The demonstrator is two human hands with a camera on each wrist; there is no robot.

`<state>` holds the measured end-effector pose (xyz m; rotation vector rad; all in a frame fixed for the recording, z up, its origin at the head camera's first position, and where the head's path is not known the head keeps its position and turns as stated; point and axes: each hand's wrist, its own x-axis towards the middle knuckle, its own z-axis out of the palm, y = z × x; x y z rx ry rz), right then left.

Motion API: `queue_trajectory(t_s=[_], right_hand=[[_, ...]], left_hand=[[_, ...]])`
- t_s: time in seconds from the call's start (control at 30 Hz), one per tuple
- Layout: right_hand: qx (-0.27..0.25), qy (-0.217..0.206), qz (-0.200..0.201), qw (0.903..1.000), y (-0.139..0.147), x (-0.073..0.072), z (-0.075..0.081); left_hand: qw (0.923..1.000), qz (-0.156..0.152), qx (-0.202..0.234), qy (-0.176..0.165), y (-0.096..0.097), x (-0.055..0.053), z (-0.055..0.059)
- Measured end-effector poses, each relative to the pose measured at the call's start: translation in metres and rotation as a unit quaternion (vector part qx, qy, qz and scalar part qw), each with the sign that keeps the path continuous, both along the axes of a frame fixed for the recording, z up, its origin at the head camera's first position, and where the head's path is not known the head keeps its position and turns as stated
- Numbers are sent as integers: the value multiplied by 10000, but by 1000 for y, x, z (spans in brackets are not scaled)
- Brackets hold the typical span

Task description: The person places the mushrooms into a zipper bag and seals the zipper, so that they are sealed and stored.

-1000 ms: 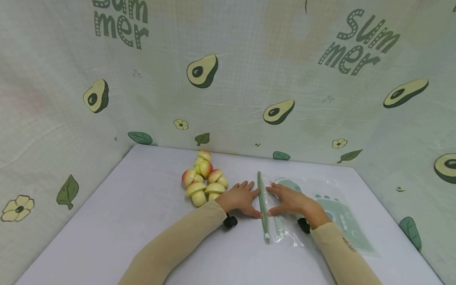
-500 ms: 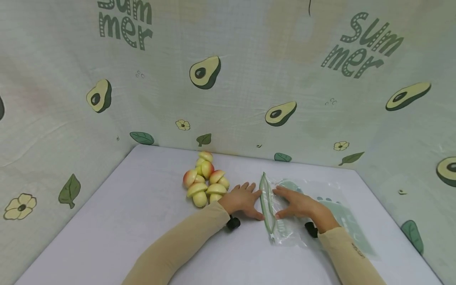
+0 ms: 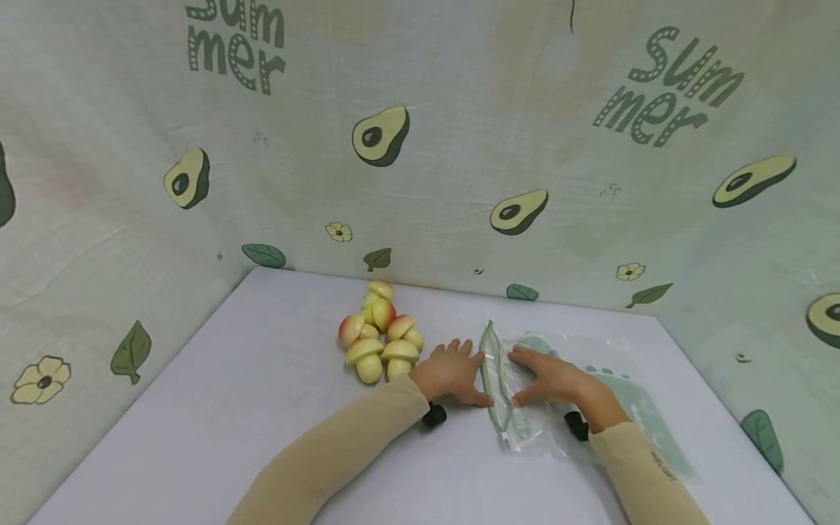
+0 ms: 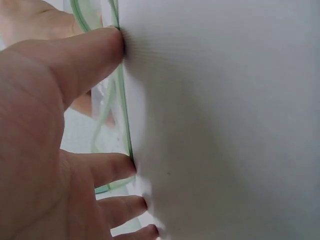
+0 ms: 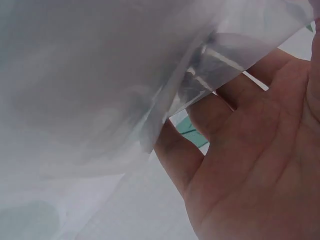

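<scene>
A clear zip bag (image 3: 646, 412) with green print lies flat on the white table, its mouth toward the left. The green zip edges stand apart in the middle and meet at both ends. My left hand (image 3: 453, 373) is spread at the left edge, thumb and index fingertip touching it; in the left wrist view, the thumb (image 4: 95, 55) and fingertips rest against that edge and the white surface. At the opposite edge, my right hand (image 3: 558, 380) touches the bag with thumb and index spread apart. Clear film covers the right fingertips (image 5: 175, 150) in the right wrist view.
Several yellow mushroom-shaped pieces (image 3: 369, 350), some with reddish caps, sit in a cluster left of my left hand. A printed cloth (image 3: 433, 146) with avocados and leaves hangs behind the table (image 3: 216, 408) and along its sides.
The bag's mouth has parted from a single closed strip into two separated green edges. My right hand has moved slightly right with its edge; my left hand stays at the other edge.
</scene>
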<state>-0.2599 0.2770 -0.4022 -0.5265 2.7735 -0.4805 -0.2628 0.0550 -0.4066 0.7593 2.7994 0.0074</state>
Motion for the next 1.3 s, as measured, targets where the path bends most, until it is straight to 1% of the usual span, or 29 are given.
queue_trajectory(t_s=[0.13,0.23,0.57,0.7,0.9,1.03,1.3], right_hand=[[257,86,-145,9995,0,3,4],[344,185,-119,9992,-1,4,5],[-60,549,206,9983,-5,2,4],[-255,501,441,9974,-6,1,4],[-314,331,752,9961,-7,0,5],[-299,270,695,9968,-7,-1,4],[-360,305,339,9983,-7,-1,3]], left_hand=[[10000,22,71,20,0,0,-3],[9999,46,111,37,-1,0,-3],[10000,16,34,65,0,1,-3],[10000,31,10,46,1,1,-2],[10000,69,-11,-34,2,0,-3],[10000,54,-25,-25,2,-1,-3],[10000,32,-5,-69,1,-1,-3]])
